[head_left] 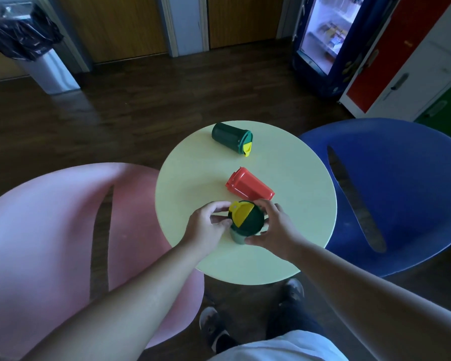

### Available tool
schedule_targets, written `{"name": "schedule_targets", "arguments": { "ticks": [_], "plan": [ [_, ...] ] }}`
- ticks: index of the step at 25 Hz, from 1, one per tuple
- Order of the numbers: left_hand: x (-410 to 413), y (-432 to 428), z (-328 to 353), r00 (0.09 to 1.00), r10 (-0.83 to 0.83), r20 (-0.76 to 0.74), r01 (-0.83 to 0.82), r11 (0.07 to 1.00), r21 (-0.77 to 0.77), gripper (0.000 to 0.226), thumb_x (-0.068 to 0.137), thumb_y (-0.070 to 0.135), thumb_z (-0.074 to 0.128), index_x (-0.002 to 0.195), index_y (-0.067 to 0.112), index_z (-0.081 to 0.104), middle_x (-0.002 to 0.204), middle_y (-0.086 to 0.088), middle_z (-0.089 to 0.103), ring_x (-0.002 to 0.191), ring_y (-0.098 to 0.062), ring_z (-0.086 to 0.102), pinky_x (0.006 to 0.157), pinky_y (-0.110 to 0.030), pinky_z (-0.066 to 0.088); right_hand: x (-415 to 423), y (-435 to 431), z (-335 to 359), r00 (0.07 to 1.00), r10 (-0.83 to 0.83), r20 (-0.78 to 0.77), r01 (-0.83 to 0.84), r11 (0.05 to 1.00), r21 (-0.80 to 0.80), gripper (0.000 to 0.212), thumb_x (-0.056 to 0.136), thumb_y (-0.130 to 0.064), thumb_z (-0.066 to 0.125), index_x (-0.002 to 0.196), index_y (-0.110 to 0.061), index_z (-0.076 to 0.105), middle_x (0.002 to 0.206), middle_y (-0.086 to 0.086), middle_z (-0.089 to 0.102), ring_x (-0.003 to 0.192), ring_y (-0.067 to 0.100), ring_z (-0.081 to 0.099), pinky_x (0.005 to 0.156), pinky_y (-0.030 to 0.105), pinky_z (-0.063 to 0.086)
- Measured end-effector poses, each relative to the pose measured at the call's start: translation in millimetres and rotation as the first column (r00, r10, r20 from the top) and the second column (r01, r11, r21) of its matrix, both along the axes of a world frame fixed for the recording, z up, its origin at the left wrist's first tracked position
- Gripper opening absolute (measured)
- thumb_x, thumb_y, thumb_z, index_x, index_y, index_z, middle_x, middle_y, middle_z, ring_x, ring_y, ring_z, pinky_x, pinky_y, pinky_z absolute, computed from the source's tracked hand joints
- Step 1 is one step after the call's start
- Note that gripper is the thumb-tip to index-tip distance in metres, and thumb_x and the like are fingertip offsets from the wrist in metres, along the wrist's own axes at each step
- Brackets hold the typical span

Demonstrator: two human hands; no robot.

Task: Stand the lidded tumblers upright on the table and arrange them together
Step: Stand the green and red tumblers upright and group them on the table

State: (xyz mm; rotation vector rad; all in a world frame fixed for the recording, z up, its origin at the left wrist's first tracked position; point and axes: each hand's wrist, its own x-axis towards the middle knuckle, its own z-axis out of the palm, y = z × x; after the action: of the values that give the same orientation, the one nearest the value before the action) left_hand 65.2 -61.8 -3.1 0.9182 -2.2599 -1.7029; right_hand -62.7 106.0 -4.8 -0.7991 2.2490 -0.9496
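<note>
A pale green tumbler with a dark green lid and yellow flap stands upright near the front of the round pale yellow table. My left hand grips its lid from the left and my right hand grips it from the right. Just behind it a red tumbler lies on its side, lid toward the left. Further back a dark green tumbler with a yellow flap lies on its side, lid toward the right.
A pink chair stands left of the table and a blue chair to its right. A lined bin and a drinks fridge stand on the dark wood floor beyond. My feet are under the table's near edge.
</note>
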Motion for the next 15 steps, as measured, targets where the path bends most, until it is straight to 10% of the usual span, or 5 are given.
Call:
{"name": "schedule_targets", "arguments": {
  "ticks": [4, 8, 15],
  "plan": [
    [6, 8, -7, 0.993, 0.114, 0.007, -0.114, 0.993, 0.021, 0.027, 0.091, 0.013, 0.071, 0.106, 0.035, 0.074, 0.092, 0.007, 0.078, 0.083, -0.015, 0.076, 0.081, -0.044, 0.064, -8, -4, 4, 0.988, 0.135, -0.078, -0.133, 0.991, 0.025, 0.092, 0.061, -0.032, 0.093, 0.138, -0.029, 0.043, 0.136, -0.007, 0.047, 0.104, 0.015, 0.061, 0.086, 0.031, 0.055],
    [13, 30, -9, 0.998, 0.054, 0.043, -0.05, 0.995, -0.09, 0.068, 0.072, 0.021, 0.087, 0.134, 0.028, 0.06, 0.123, 0.015, 0.065, 0.106, 0.0, 0.067, 0.088, -0.016, 0.055, -24, -14, 11, 0.945, 0.313, -0.097, -0.306, 0.949, 0.083, 0.097, 0.065, -0.031, 0.091, 0.148, -0.03, 0.04, 0.141, -0.003, 0.048, 0.122, 0.02, 0.055, 0.097, 0.036, 0.054],
    [10, 29, -5, 0.972, 0.234, 0.019, -0.228, 0.96, -0.161, 0.08, 0.06, 0.024, 0.094, 0.132, 0.024, 0.058, 0.12, 0.005, 0.062, 0.1, -0.009, 0.068, 0.071, -0.02, 0.061, -37, -57, 30, 0.843, 0.531, -0.088, -0.503, 0.835, 0.225, 0.103, 0.069, -0.023, 0.088, 0.153, -0.037, 0.03, 0.15, -0.005, 0.037, 0.134, 0.021, 0.044, 0.1, 0.028, 0.042]
  ]
}}
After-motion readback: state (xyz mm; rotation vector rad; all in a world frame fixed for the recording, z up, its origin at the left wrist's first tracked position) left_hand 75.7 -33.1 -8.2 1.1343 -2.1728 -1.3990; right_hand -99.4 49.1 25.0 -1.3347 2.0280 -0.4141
